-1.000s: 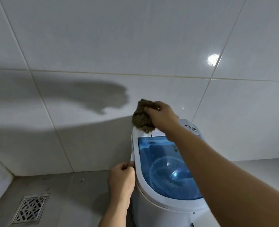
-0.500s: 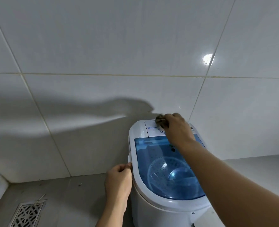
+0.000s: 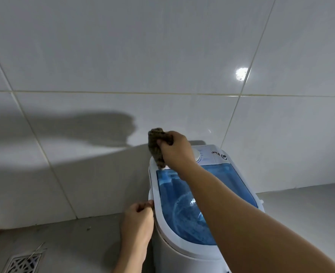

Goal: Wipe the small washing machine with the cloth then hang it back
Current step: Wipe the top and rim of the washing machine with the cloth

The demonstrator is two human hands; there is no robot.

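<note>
A small white washing machine (image 3: 168, 247) with a see-through blue lid (image 3: 184, 217) stands on the floor against the tiled wall. My right hand (image 3: 177, 151) grips a bunched brown cloth (image 3: 155, 147) and presses its lower end on the machine's back left corner, beside the white control panel (image 3: 208, 153) with its dial. My left hand (image 3: 138, 217) is closed on the machine's left rim, at the side of the lid. My right forearm crosses over the lid and hides part of it.
White wall tiles (image 3: 162, 56) rise directly behind the machine. A grey floor spreads left and right of it. A metal floor drain (image 3: 24, 263) sits at the lower left, near the corner of the room.
My right hand carried the cloth from the back left corner to the dial at the panel's middle, then back left again. The left hand has stayed on the rim.
</note>
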